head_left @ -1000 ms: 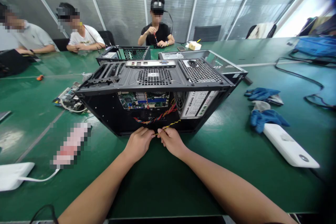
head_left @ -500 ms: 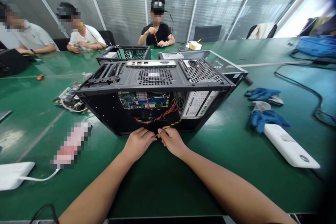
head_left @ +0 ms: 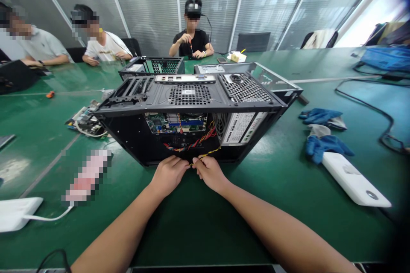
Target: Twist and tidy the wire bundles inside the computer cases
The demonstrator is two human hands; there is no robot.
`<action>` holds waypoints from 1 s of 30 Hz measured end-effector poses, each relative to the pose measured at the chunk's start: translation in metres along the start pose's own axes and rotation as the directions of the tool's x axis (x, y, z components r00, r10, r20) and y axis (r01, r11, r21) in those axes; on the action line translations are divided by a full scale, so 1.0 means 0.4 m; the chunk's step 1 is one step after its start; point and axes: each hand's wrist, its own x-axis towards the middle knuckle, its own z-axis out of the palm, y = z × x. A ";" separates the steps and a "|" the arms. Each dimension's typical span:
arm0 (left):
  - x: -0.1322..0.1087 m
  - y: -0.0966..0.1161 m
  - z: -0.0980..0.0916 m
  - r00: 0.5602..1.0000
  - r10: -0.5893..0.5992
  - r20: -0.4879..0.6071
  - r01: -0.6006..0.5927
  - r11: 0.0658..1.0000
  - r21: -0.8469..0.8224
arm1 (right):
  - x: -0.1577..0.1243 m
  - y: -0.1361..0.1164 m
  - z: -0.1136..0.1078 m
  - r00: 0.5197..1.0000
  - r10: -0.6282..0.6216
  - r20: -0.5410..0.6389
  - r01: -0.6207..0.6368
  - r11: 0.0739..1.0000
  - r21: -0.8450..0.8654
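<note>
An opened black computer case [head_left: 153, 100] stands in front of me, its open side facing me. Both hands meet at its lower edge on a yellow-and-black twisted cable [head_left: 211, 152], which runs up to the power supply [head_left: 243, 128] at the right inside. My left hand [head_left: 169, 174] pinches the cable on the left; my right hand [head_left: 209, 172] pinches it just to the right, a small gap between them. Behind the cable lies a bundle of coloured wires [head_left: 195, 140], below the green motherboard [head_left: 176, 122]. The cable's end is hidden by my left fingers.
Blue gloves [head_left: 328, 143] and a white power bank [head_left: 355, 179] lie at right. To the left are a loose circuit board [head_left: 85, 120], a phone [head_left: 89, 175] and another white device [head_left: 19, 213]. Further case parts [head_left: 256, 72] stand behind; several people sit across the table.
My hands keep their pinch on the cable, almost unmoved. Across the table, the person in the white shirt has moved their hands apart.
</note>
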 end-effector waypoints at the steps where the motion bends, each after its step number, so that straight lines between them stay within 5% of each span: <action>1: 0.000 0.000 0.000 1.000 -0.008 0.001 0.008 1.000 0.001 | 0.000 -0.002 0.000 1.000 -0.001 -0.001 0.001 1.000 -0.003; 30: -0.004 0.001 0.008 0.997 -0.062 0.040 0.064 0.995 -0.075 | -0.002 -0.010 0.000 1.000 -0.007 0.009 0.007 1.000 0.000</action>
